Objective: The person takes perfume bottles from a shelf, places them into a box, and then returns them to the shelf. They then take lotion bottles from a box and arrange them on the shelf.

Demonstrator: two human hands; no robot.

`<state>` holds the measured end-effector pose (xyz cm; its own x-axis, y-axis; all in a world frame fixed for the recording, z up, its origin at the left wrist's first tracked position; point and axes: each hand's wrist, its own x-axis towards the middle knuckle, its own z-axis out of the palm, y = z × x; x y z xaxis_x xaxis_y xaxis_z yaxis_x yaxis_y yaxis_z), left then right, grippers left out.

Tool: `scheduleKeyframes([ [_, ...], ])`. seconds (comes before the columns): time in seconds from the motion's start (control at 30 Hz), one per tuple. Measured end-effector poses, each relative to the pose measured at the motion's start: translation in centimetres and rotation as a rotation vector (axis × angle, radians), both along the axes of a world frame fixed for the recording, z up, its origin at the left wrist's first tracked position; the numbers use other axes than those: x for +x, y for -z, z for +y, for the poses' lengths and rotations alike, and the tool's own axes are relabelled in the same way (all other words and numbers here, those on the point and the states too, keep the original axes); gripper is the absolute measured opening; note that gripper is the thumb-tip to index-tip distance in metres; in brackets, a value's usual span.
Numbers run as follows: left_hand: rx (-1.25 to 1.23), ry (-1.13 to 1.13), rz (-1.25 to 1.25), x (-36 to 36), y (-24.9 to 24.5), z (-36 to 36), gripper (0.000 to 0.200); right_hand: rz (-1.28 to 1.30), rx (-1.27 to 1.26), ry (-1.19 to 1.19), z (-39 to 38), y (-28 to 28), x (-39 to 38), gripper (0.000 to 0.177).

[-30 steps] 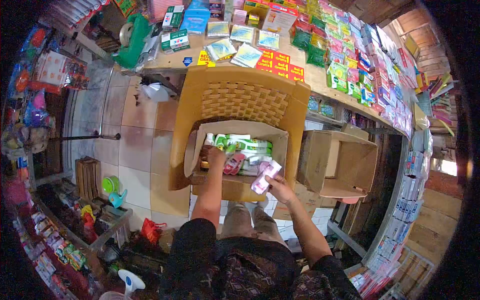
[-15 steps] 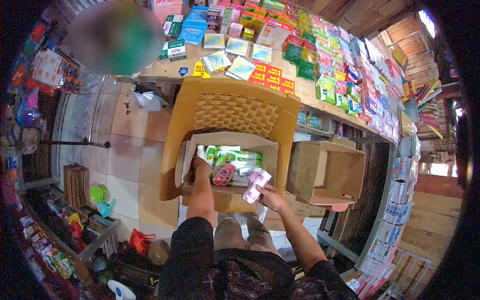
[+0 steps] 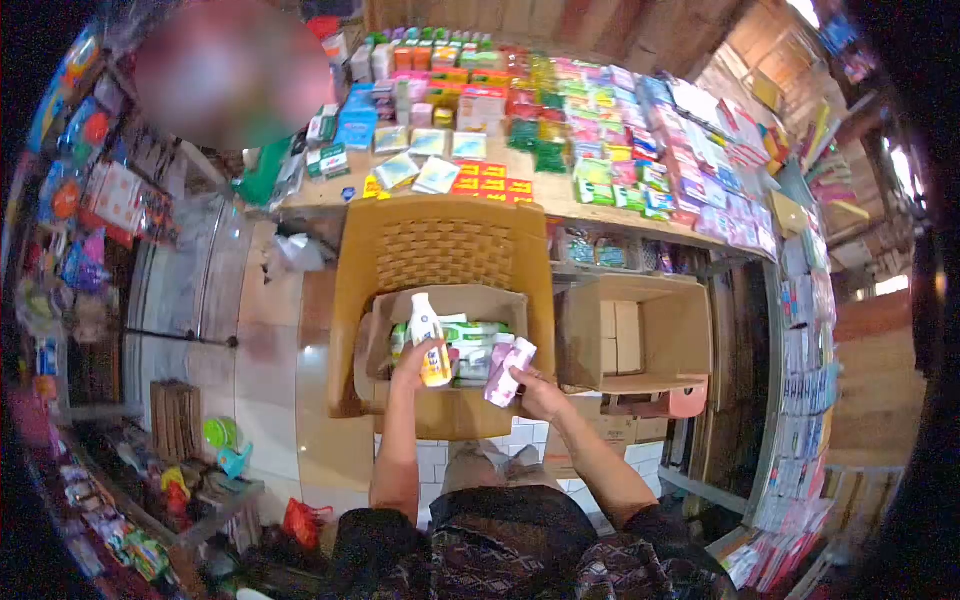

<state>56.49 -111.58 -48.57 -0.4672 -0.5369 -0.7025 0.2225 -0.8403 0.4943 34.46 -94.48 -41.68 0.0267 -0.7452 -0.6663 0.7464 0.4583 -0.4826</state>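
Observation:
My left hand [image 3: 408,370] is wrapped round a white bottle [image 3: 424,322] with a yellow lower part, held upright above the near left of an open cardboard box [image 3: 455,300]. Pink-and-white bottles [image 3: 511,371], apparently two side by side, are gripped in my right hand [image 3: 543,399] over the box's near right corner. Inside the box lie several green-and-white packages [image 3: 472,332], partly hidden by my hands and the bottles. The box rests on the seat of a brown plastic chair [image 3: 445,212] with a woven-pattern back.
A second open cardboard box [image 3: 678,330] stands right of the chair. Behind is a wooden table [image 3: 555,200] crowded with packets and small boxes. A blurred person [image 3: 235,75] is at the upper left. Shelves of goods line both sides; a red bag [image 3: 303,522] lies on the floor.
My left hand has come up out of the box with the white-and-yellow bottle. My right hand still holds the pink-and-white bottles near the same corner. The camera view has shifted.

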Motion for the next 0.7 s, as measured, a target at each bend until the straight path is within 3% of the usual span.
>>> scheduleKeyframes([
  [0.17, 0.007, 0.262, 0.242, -3.1, -4.0, 6.2, 0.041, -0.068, -0.027, 0.057, 4.3, -5.0, -2.2, 0.040],
  [0.3, -0.003, 0.359, 0.402, -7.2, -7.6, 12.5, 0.045, 0.199, -0.290, 0.018, 10.4, -3.6, -4.7, 0.053],
  [0.37, 0.019, 0.485, 0.548, -9.7, -8.2, 14.6, 0.043, 0.426, -0.358, 0.049, 13.8, -6.7, -5.3, 0.046],
  [0.43, -0.077, 0.524, 0.387, -12.8, -11.7, 18.1, 0.042, 0.455, -0.272, 0.048, 17.9, -10.6, -6.5, 0.044],
  [0.47, -0.056, 0.568, 0.377, -14.1, -11.2, 19.3, 0.042, 0.468, -0.359, 0.103, 19.5, -7.6, -7.0, 0.042],
  [0.63, 0.058, 0.791, 0.272, -20.0, -9.1, 25.6, 0.047, 0.539, -0.286, 0.174, 29.7, -9.3, -9.8, 0.038],
  [0.7, 0.090, 0.820, 0.268, -22.8, -11.8, 30.0, 0.042, 0.606, -0.238, 0.181, 33.6, -9.2, -10.9, 0.039],
])
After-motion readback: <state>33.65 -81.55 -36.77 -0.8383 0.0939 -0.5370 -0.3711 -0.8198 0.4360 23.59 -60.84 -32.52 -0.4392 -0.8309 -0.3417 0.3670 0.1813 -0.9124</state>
